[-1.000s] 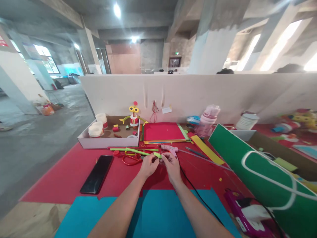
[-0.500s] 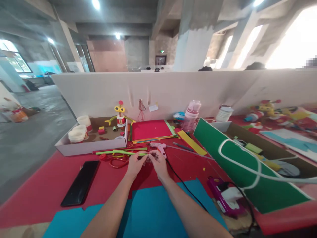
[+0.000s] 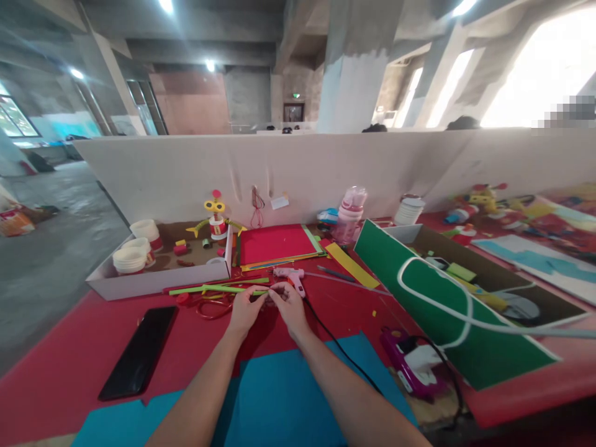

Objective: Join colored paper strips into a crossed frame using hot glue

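A thin light-green strip (image 3: 221, 288), perhaps paper, runs leftward from my fingers above the red table covering. My left hand (image 3: 246, 308) is closed in a pinch around the strip near its right end. Fingertips of my right hand (image 3: 291, 305) are pressed together at that same end, almost touching the left fingertips. The exact tip of the strip is hidden by the fingers. Just behind my right hand lies a pink glue gun (image 3: 294, 279). To the left of my hands are red looped wires (image 3: 212, 309) and another green strip (image 3: 179, 291).
At left, a shallow box (image 3: 158, 283) contains paper cups (image 3: 129, 259) and a small figure (image 3: 217, 227). A black phone (image 3: 138, 354) lies in front. Coloured sheets (image 3: 277, 244) sit behind my hands. At right are a green-sided box (image 3: 433, 310) and a purple power strip (image 3: 410, 366).
The whole scene has shifted slightly left in view as the head turned right. My hands keep their pinch on the green strip, with barely any finger movement.
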Motion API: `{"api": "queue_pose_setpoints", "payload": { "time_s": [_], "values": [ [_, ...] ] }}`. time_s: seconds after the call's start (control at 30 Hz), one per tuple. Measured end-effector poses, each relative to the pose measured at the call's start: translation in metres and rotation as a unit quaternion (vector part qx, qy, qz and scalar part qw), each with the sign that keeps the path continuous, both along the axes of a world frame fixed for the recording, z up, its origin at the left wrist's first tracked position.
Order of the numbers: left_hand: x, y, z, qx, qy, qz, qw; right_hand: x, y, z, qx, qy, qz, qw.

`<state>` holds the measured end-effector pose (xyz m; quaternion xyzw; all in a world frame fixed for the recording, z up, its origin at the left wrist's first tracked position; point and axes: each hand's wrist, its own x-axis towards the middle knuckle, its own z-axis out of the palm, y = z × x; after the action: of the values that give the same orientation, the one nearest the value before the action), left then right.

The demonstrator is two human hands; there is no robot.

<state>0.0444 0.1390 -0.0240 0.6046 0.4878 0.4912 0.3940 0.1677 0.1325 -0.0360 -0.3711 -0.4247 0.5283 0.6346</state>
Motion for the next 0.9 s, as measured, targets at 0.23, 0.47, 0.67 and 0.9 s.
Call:
{"api": "queue_pose_setpoints", "payload": {
  "time_s": [0.23, 0.47, 0.67, 0.9],
  "values": [
    [0.0002, -0.0004, 0.0019, -0.001, 0.003, 0.002, 1.0, 0.001, -0.0002, -0.0009, 0.019, -0.015, -0.002, 1.0],
    [0.0005, 0.0001, -0.001, -0.001, -0.012, -0.001, 1.0, 0.0012, 0.0008, -0.0015, 0.007, -0.024, 0.002, 1.0],
    [0.001, -0.0024, 0.0014, -0.01, -0.039, -0.015, 0.999, 0.0027, 0.0008, -0.0006, -0.021, -0.01, 0.015, 1.0],
    [0.0025, -0.0028, 0.0014, -0.019, -0.071, -0.009, 0.997, 0.0024, 0.0003, 0.0011, -0.031, -0.006, 0.022, 0.999]
  ]
}}
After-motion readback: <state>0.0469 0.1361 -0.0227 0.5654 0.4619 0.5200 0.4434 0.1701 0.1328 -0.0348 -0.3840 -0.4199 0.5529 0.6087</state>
